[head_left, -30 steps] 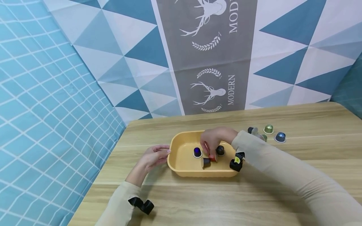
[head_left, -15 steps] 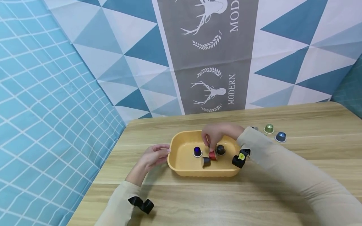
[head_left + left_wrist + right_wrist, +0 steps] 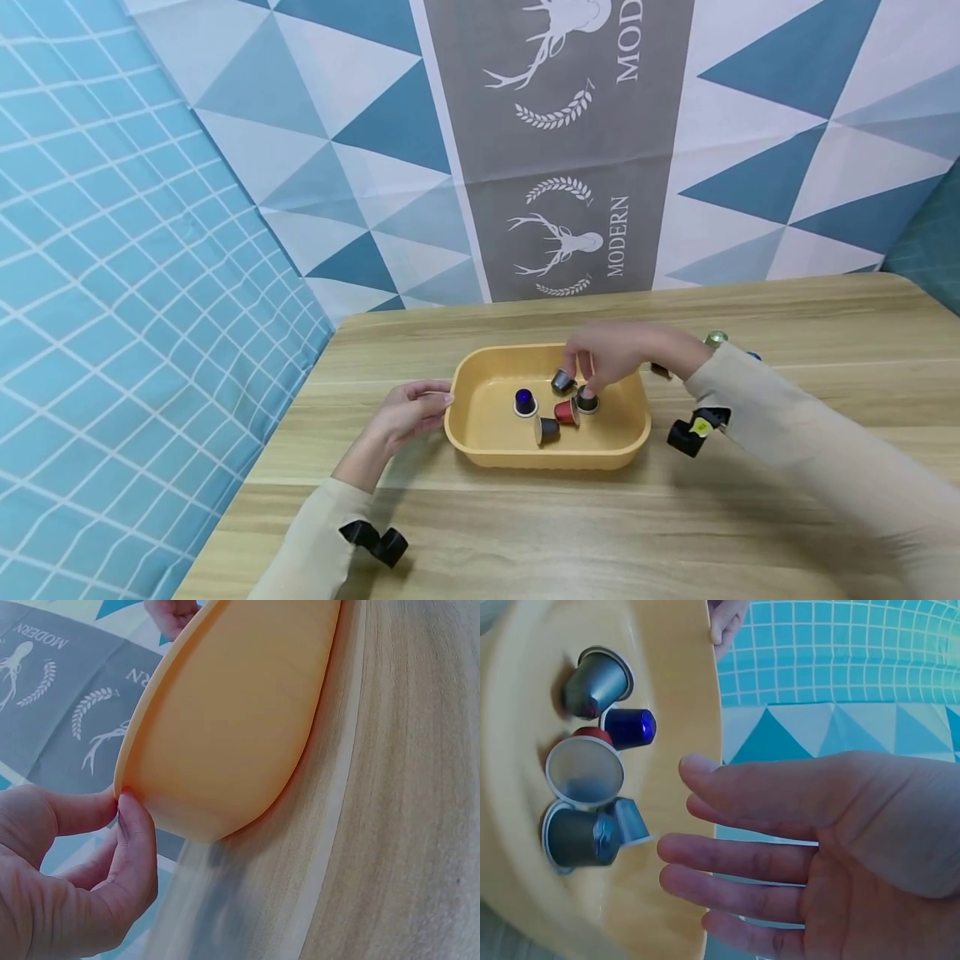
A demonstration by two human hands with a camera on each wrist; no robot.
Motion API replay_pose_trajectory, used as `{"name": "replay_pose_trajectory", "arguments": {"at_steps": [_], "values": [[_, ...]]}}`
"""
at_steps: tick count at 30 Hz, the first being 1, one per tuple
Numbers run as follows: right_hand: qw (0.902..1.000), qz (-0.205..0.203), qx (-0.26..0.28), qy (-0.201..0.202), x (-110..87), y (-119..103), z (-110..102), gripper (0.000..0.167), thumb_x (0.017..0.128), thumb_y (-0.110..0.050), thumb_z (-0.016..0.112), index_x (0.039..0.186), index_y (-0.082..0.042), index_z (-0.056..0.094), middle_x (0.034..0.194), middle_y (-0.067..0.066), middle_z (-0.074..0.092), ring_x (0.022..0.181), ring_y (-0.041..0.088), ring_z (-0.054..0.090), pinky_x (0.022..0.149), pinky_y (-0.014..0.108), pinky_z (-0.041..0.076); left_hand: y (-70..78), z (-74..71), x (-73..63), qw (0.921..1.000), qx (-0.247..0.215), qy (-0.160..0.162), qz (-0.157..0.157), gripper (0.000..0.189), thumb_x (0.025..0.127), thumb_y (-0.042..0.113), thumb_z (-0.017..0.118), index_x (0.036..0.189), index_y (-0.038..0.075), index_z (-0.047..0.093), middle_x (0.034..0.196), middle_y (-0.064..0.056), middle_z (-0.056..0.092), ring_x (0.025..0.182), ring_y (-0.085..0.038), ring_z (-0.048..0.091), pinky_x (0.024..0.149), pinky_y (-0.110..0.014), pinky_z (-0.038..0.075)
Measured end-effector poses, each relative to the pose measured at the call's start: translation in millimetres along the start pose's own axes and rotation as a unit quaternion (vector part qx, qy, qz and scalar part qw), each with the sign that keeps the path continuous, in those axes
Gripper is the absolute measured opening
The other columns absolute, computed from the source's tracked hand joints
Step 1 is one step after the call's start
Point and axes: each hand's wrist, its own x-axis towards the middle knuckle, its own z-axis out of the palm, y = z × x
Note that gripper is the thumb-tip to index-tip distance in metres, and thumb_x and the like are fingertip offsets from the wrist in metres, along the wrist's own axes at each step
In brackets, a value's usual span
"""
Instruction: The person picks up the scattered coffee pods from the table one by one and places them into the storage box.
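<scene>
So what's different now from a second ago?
The right hand has moved rightward, away from the red capsule its fingertips were at, and now holds nothing. A grey capsule, mostly hidden by that hand before, now shows. The left hand still pinches the left rim of the yellow tray, and the blue capsule stayed standing inside.

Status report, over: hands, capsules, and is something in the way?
Left hand pinches tray rim. Right hand empty, over tray. Five capsules inside. In head view, right sleeve partly hides more capsules outside.
</scene>
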Motion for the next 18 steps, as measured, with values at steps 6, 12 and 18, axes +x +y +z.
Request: {"name": "replay_pose_trajectory", "arguments": {"at_steps": [6, 12, 18], "values": [[0.9995, -0.011, 0.003, 0.029, -16.8, 7, -1, 0.023, 0.08, -0.012, 0.075, 0.099, -0.006, 0.064, 0.09, 0.007, 0.067, 0.075, 0.009, 0.058, 0.07, 0.024, 0.051, 0.4, -1.2, 1.2, 1.0, 0.001, -0.006, 0.0, 0.044, 0.092, 0.007, 0.061, 0.131, -0.009, 0.048, 0.095, 0.0, 0.068, 0.081, -0.006, 0.065, 0.072, -0.018, 0.056], [0.9979, -0.014, 0.004, 0.063, -33.3, 14, -2, 0.021, 0.084, -0.018, 0.074, 0.1, -0.009, 0.065, 0.09, 0.002, 0.068, 0.08, 0.008, 0.06, 0.073, 0.027, 0.053, 0.6, -1.9, 2.3, 1.0, 0.005, -0.006, -0.002, 0.043, 0.093, 0.007, 0.06, 0.131, -0.009, 0.048, 0.097, -0.002, 0.068, 0.083, -0.006, 0.065, 0.073, -0.018, 0.056], [0.9949, -0.016, 0.005, 0.1, -47.9, 25, 2, 0.017, 0.086, -0.02, 0.072, 0.1, -0.013, 0.066, 0.088, -0.006, 0.066, 0.082, 0.005, 0.06, 0.073, 0.028, 0.055, -1.2, -2.5, 1.2, 1.0, 0.0, -0.006, -0.005, 0.044, 0.093, 0.007, 0.06, 0.131, -0.009, 0.048, 0.094, 0.0, 0.069, 0.081, -0.006, 0.066, 0.072, -0.018, 0.056]]}}
